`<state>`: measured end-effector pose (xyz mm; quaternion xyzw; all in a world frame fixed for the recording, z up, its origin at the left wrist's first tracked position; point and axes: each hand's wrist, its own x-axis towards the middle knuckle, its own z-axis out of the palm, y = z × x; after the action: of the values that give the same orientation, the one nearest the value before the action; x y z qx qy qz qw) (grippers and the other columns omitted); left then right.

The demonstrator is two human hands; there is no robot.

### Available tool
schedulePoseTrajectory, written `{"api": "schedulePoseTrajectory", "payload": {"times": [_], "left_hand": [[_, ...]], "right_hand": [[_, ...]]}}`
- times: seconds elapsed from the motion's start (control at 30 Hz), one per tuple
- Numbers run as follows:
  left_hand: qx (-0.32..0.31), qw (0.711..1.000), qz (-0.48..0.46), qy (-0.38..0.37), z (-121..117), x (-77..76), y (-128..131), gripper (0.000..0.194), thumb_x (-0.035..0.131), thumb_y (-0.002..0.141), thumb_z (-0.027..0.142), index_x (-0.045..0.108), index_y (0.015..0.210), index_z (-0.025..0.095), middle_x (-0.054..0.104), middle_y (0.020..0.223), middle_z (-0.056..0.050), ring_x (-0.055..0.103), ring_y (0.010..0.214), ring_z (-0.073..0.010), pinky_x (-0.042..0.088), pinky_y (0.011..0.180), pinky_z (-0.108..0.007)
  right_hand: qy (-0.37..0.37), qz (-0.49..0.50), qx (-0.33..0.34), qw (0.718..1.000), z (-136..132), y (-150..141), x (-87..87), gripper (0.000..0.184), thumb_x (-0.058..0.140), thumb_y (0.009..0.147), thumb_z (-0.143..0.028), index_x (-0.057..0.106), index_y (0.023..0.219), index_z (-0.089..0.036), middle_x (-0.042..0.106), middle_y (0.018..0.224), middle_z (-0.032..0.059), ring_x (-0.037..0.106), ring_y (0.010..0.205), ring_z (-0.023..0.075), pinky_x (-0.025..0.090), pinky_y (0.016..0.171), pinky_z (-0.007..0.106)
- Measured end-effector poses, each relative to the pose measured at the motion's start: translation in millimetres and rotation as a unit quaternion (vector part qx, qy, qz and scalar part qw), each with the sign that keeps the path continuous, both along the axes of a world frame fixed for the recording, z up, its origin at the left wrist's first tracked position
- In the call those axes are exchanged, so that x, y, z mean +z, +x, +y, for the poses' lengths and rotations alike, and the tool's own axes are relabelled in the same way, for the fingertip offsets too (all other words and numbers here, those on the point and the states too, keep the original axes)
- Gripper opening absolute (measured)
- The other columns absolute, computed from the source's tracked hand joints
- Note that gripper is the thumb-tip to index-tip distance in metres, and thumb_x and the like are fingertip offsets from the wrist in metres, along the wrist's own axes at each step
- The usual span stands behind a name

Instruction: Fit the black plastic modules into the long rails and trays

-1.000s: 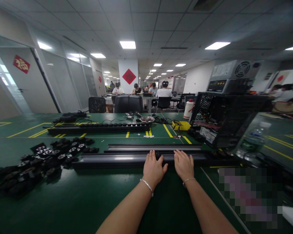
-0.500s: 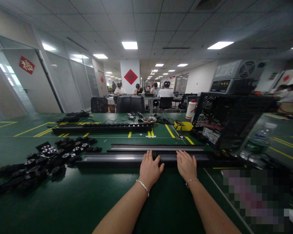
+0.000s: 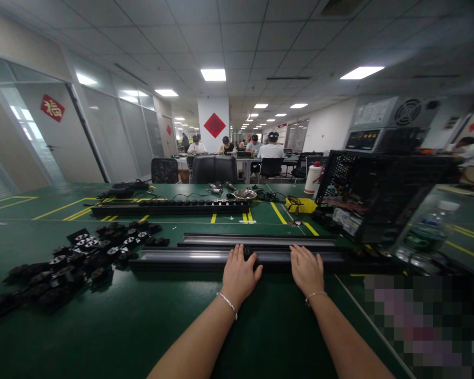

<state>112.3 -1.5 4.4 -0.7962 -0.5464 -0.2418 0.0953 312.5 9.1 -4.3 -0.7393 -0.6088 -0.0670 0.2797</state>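
A long metal rail (image 3: 189, 256), dark with a shiny channel, lies crosswise on the green table in front of me. My left hand (image 3: 239, 276) rests on it, holding a small black module (image 3: 247, 252) between thumb and index finger in the channel; the fingers partly cover the module. Farther right, my right hand (image 3: 308, 269) lies on the same rail with its fingers stretched out and nothing in it. Just behind runs a second, similar rail (image 3: 221, 240). To the left is a loose heap of black modules (image 3: 69, 273), some showing silvery metal parts.
A black strip (image 3: 169, 209) with a row of modules lies farther back, near a metal dish (image 3: 245, 195) and a yellow box (image 3: 301, 205). On the right stand an open computer case (image 3: 395, 184) and a water bottle (image 3: 428, 226). People sit at a far table.
My left hand has slid leftward along the rail with the black module. My right hand keeps about its place on the rail. The whole view has shifted slightly.
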Motion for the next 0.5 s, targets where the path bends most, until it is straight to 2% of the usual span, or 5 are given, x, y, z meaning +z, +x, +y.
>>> {"api": "schedulePoseTrajectory", "payload": {"times": [0.5], "left_hand": [[0.003, 1.0, 0.009, 0.028, 3, -3.8, -23, 0.04, 0.04, 0.086, 0.047, 0.055, 0.118, 0.027, 0.049, 0.133, -0.01, 0.039, 0.126, -0.0278, 0.032, 0.102, -0.045]], "right_hand": [[-0.005, 0.004, 0.0, 1.0, 0, 0, -0.2, 0.048, 0.02, 0.091, -0.036, 0.056, 0.118, -0.021, 0.053, 0.128, 0.0022, 0.04, 0.123, 0.0184, 0.018, 0.106, 0.048]]}}
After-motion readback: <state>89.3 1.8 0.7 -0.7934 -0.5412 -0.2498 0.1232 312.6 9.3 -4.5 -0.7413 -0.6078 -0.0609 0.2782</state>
